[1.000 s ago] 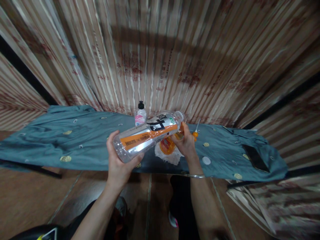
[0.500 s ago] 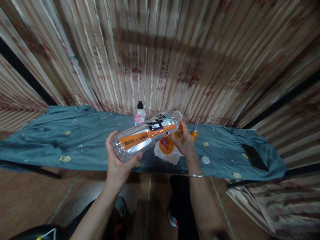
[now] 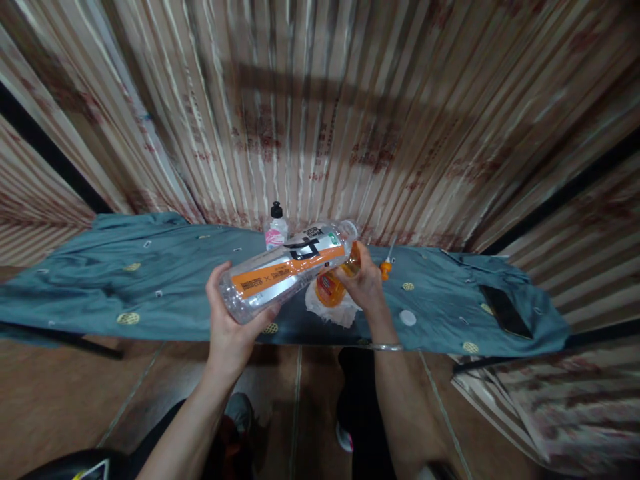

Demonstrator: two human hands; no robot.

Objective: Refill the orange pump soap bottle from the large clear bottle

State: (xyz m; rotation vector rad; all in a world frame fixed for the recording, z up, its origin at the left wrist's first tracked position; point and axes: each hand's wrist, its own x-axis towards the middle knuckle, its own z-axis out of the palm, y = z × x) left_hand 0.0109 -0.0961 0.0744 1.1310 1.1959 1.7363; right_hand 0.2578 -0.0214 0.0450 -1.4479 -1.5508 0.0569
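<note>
Barely any shift since a second ago: both hands and the bottle sit slightly left and higher in view, grip unchanged. Left hand [image 3: 231, 325] is clamped around the base of the clear plastic bottle [image 3: 287, 269], which has an orange-silver label, lies tilted neck-up to the right, and is held above the bench [image 3: 100, 280]. Right hand [image 3: 364, 285] is closed on a small orange bottle [image 3: 330, 288] at its neck, over a white cloth [image 3: 333, 312]. Pink-label bottle [image 3: 275, 230] stands behind.
</note>
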